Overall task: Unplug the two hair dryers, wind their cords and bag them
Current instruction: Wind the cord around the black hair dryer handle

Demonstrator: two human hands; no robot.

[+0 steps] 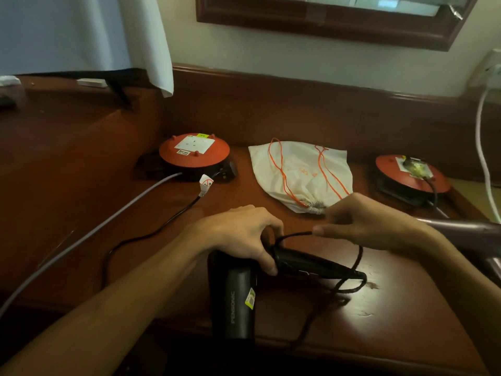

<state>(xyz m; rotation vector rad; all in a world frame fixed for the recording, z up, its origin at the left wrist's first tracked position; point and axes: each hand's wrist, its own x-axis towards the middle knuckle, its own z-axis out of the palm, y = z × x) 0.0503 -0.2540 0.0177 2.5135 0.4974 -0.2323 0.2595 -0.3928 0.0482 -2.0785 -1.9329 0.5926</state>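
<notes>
The black hair dryer [238,291] is lying on the bench [393,308], and the left hand [244,234] is curling its grip round the folded handle while the right hand [363,221] is pinching the black cord [352,267]. The dryer looks rigid, smooth and fairly light, the cord limp and springy, so holding the handle joint and feeding short loops seems safest.

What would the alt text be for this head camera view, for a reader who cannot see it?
A person's left hand grips a black folding hair dryer on a dark wooden desk while the right hand pinches its black cord, looped around the handle. Behind lie a white drawstring bag with orange strings and two red round socket reels.
</notes>
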